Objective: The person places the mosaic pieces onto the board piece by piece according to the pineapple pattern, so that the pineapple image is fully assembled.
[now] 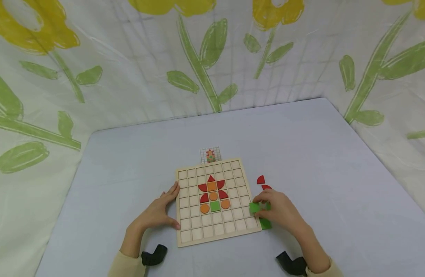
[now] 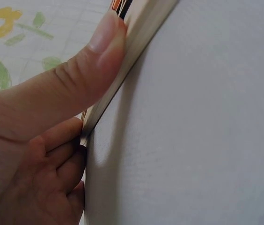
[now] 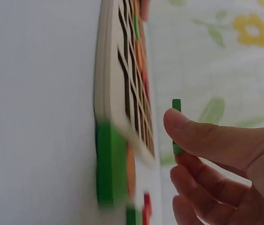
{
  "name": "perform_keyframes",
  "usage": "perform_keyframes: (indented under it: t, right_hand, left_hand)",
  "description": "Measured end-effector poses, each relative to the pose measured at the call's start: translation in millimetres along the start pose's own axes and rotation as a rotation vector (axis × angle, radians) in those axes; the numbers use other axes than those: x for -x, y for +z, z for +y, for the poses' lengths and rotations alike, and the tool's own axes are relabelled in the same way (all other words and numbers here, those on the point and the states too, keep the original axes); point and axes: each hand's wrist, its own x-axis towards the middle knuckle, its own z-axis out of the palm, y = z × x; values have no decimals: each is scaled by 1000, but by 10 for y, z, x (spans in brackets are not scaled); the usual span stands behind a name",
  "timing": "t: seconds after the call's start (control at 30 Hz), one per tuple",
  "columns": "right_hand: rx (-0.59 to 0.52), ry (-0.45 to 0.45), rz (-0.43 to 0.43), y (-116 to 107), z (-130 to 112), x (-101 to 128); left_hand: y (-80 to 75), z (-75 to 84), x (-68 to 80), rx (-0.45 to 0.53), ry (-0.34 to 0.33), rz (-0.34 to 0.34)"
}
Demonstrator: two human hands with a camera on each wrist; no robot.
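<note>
1. Head view: the wooden grid board point(image 1: 217, 200) near the bench's front edge already carries a red, orange and green flower.
2. The left hand point(image 1: 160, 211) lies flat, steadying its left edge.
3. The right hand point(image 1: 280, 211) pinches a green square point(image 1: 255, 207) at the board's right edge, not yet placed; spare red pieces point(image 1: 261, 180) and another green piece point(image 1: 265, 224) wait beside it.

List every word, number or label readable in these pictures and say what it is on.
No readable text in any view.
The small pattern card behind the wooden grid board shows only a coloured picture, no legible writing.
The green piece pinched by the right hand is unmarked.
</note>
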Motion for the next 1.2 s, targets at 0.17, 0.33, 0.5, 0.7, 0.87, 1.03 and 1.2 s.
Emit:
perform_keyframes:
  t: [0.17, 0.33, 0.5, 0.7, 0.87, 1.03, 1.2]
  right_hand:
    - [27, -111, -27, 268, -217, -121]
    - [61, -167, -69, 501, -442, -243]
    - [101, -166, -110, 667, -652, -356]
    - [122, -141, -159, 811, -834, -431]
    - [156, -127, -161, 863, -878, -441]
    - [160, -122, -154, 875, -867, -438]
    - [171, -136, -156, 868, -863, -436]
  left_hand:
    - [-6, 13, 3, 2, 0, 2]
    - [-10, 16, 21, 2, -8, 4]
    - [-16, 4, 22, -2, -7, 8]
    - [6, -19, 12, 4, 14, 9]
    - [5, -32, 3, -7, 25, 0]
    - [-1, -16, 9, -5, 30, 10]
    - [-7, -3, 20, 3, 10, 4]
